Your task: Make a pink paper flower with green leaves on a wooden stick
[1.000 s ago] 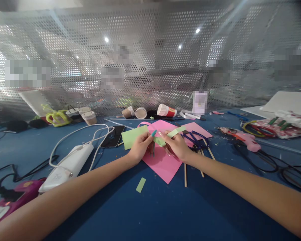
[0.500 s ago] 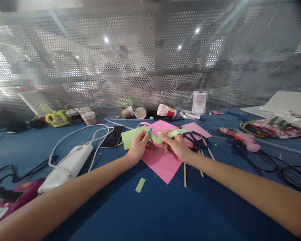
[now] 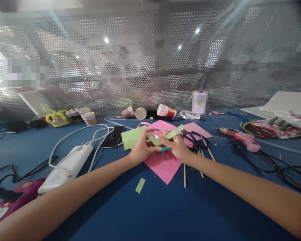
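Observation:
Between my two hands is a light green paper strip (image 3: 175, 132), curled at its left part, its free end sticking up to the right. My left hand (image 3: 143, 147) grips the curled part between thumb and fingers. The fingers of my right hand (image 3: 176, 146) pinch the same strip further along. Below my hands lies a pink paper sheet (image 3: 165, 169). A green paper sheet (image 3: 130, 137) lies beside my left hand. Scissors with dark blue handles (image 3: 196, 140) rest just right of my right hand, over several wooden sticks (image 3: 185, 175).
A small green paper scrap (image 3: 140, 185) lies near the front. To the left are a phone (image 3: 112, 137), a white power strip (image 3: 67, 167) and a purple glue gun (image 3: 20, 197). A pink glue gun (image 3: 243, 139) lies right. Paper cups (image 3: 165, 110) stand before the mesh panel (image 3: 150, 60).
The strip's left part is now curled more tightly between my fingers, and its free end tilts up. My left thumb has swung down and right towards my right hand.

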Motion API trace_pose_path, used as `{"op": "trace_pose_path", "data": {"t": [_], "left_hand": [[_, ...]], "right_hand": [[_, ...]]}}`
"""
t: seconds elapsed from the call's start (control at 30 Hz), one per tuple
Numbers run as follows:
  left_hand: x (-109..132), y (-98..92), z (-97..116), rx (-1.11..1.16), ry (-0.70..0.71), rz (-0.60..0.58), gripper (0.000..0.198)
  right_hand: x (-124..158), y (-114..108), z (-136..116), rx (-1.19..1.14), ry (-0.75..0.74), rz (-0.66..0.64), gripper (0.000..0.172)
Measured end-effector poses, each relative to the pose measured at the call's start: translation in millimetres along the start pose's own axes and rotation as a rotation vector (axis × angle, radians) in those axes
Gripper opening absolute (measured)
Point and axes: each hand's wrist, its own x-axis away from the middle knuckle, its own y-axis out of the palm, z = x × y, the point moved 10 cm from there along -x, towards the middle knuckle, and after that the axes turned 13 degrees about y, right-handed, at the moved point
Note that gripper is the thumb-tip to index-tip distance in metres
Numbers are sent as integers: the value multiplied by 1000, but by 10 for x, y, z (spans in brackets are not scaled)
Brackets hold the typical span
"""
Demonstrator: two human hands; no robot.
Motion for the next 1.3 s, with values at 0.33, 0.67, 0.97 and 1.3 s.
{"op": "trace_pose_path", "data": {"t": [0.33,0.67,0.97,1.3], "left_hand": [[-11,4,3,-17,-5,-19,48],[-20,-4,87,-65,57,-22,51],[2,-6,126,-230,65,-40,43],[-7,13,59,-19,11,-21,59]], "right_hand": [[-5,-19,51,-7,82,37,39],[-27,1,126,-10,123,-11,34],[-13,15,63,-41,108,-15,34],[-14,8,99,-84,176,-23,35]]}}
